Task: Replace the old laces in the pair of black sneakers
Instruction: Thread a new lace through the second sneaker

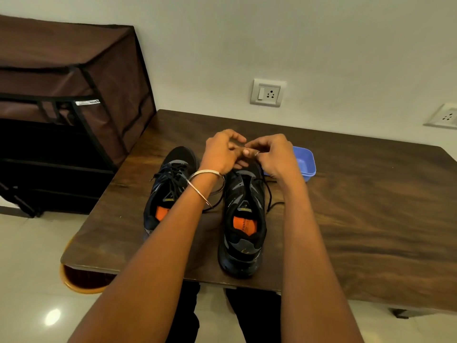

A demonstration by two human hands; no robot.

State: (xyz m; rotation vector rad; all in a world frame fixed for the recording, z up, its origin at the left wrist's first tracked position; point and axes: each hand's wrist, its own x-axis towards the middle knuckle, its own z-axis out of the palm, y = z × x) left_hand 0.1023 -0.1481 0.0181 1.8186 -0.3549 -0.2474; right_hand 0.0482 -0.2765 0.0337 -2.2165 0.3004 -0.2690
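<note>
Two black sneakers with orange insoles stand side by side on the dark wooden table (pixel 371 219), toes pointing away from me. The left sneaker (pixel 170 189) is laced with a black lace. The right sneaker (pixel 243 219) has a black lace (pixel 269 196) hanging loose down its right side onto the table. My left hand (pixel 220 152) and my right hand (pixel 274 154) meet above the right sneaker's toe, fingers curled and pinching the lace near its front eyelets. The toe and the grip itself are hidden by my fingers.
A blue plastic tub (pixel 305 162) sits on the table just behind my right hand. A brown fabric-covered shoe rack (pixel 69 95) stands to the left of the table. Wall sockets (pixel 267 92) are behind. An orange stool (pixel 81 283) shows under the table's left corner.
</note>
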